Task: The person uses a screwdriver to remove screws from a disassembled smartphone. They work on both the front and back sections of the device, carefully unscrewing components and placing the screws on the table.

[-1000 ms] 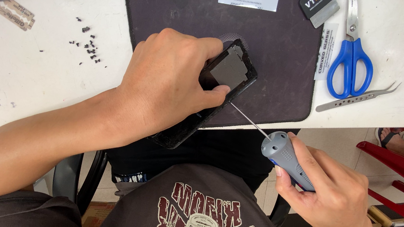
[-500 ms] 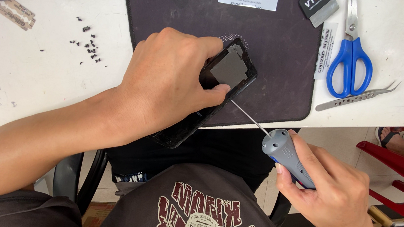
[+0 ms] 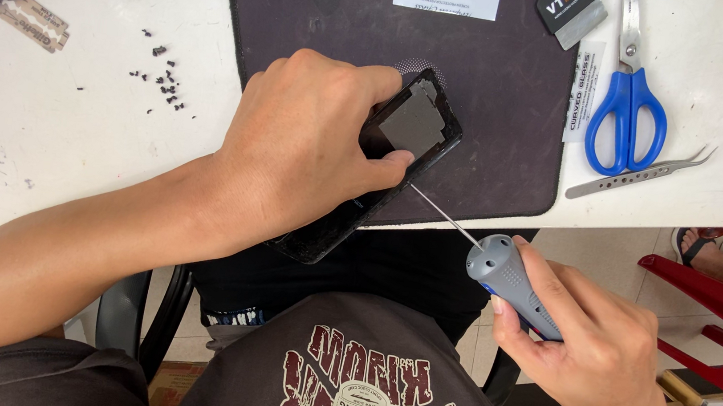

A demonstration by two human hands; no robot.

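The left hand [image 3: 305,148] is pressing down over an opened black phone [image 3: 384,156], fingers curled over its far edge and thumb braced along its near edge; the phone is lying diagonally on the dark work mat [image 3: 498,92], its lower end overhanging the front edge of the white desk [image 3: 53,153]. The right hand [image 3: 606,345] is clenching the grey handle of a precision screwdriver [image 3: 510,281]; the thin shaft is running up-left to the phone's near edge, just below the left thumb.

Handling judgement: the phone is looking light, flat and rigid, but fragile with its back removed; the exposed grey shield plate and inner parts are better left untouched; the frame edges, where the fingers are already resting, are the sound places to hold it. The overhanging end is adding a tipping risk, so downward pressure is mattering. The screwdriver shaft is slender and likely to slip or bend under side load.

Loose black screws [image 3: 164,79] are lying on the desk left of the mat; blue scissors [image 3: 627,101] and tweezers [image 3: 638,174] are lying to its right.
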